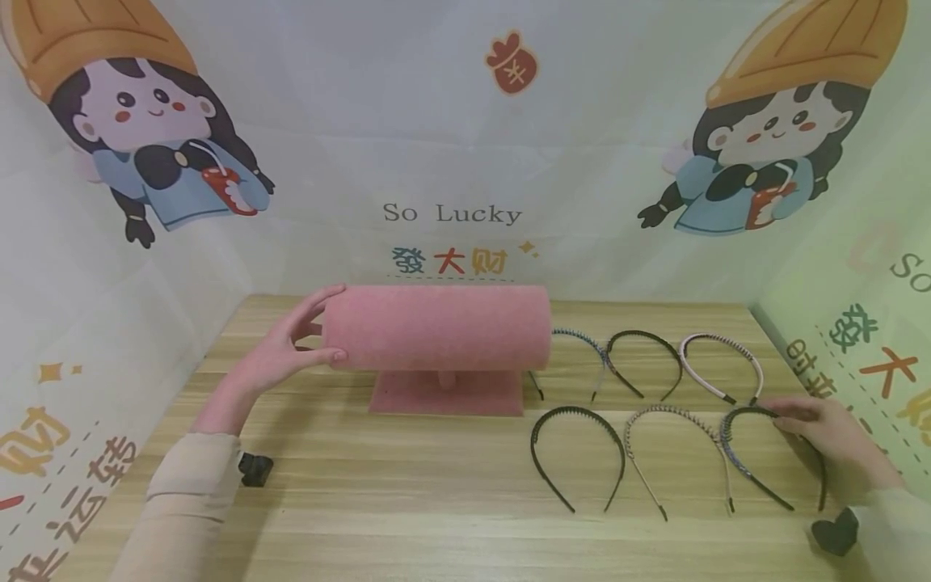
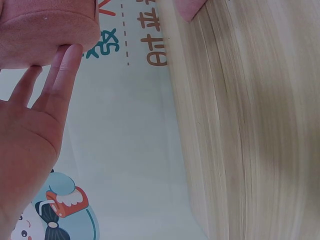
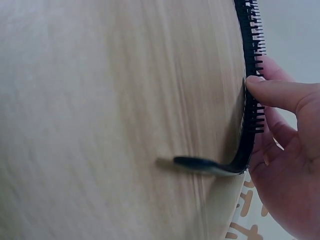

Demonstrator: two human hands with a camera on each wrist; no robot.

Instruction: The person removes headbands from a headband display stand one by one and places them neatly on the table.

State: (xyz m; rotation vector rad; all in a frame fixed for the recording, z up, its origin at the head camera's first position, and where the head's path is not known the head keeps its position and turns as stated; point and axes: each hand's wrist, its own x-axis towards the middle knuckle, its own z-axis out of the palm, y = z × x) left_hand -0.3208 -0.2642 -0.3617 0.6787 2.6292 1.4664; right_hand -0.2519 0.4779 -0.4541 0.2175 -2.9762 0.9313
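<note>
A pink padded roll stand [image 1: 436,327] stands on the wooden table, its square base [image 1: 400,396] below the roll. My left hand [image 1: 276,352] holds the roll's left end, thumb at the front and fingers over the top and back. In the left wrist view, fingertips [image 2: 75,52] touch that end. At the front right, my right hand [image 1: 832,428] pinches a dark toothed headband [image 1: 756,411] near its top right. The right wrist view shows the thumb [image 3: 265,90] against the toothed band [image 3: 245,37], with fingers behind it.
Several other headbands lie in two rows right of the stand: blue [image 1: 575,332], black [image 1: 643,333] and pink [image 1: 720,338] behind, black [image 1: 578,411] and beige [image 1: 672,409] in front. Printed cloth walls [image 1: 451,162] rise behind and beside the table [image 1: 407,501].
</note>
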